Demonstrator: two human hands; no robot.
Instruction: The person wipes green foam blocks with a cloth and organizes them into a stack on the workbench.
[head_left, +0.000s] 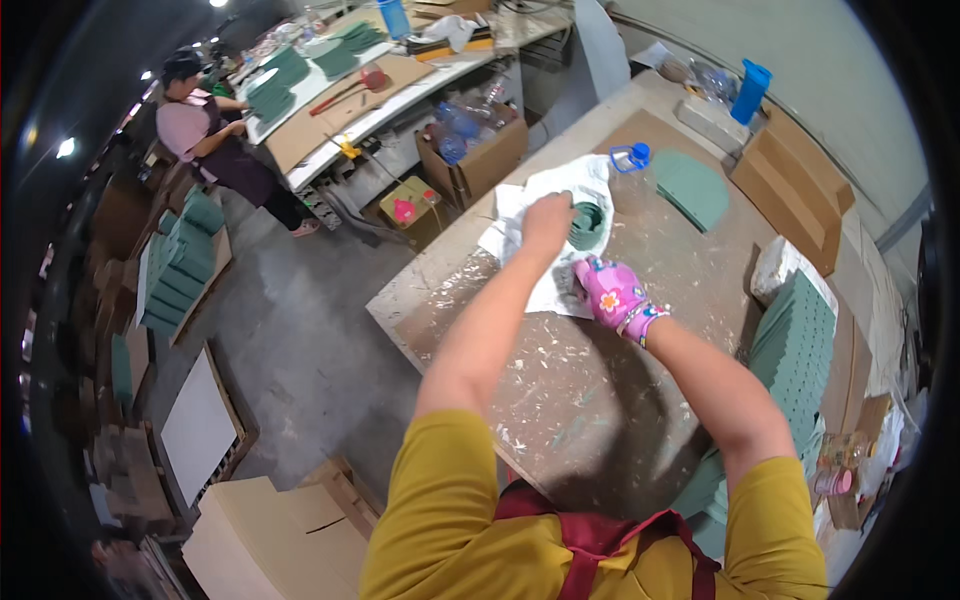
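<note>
**Green coil on the white sheet, handling unfinished**

I have the green coil (pixel 586 226) on a rumpled white sheet (pixel 560 188) near the far-left edge of the desk (pixel 560 385), between both hands. The bare left hand (pixel 546 222) is curled just beside the coil's left; I can't tell whether it grips the coil. The gloved right hand (pixel 612 292) is bent at the coil's near side, over the sheet's edge; its fingertips are too obscured for me to say if they pinch anything.

What I can count as done: the piece is wound into rings and set on the sheet. I'd judge this piece mid-way, since the sheet lies spread and both hands are close in. Plenty seems to remain: flat green pieces (pixel 693 190) lie to the far right, past the clear jug (pixel 631 185), and a long green stack (pixel 793 340) fills the right side.
</note>
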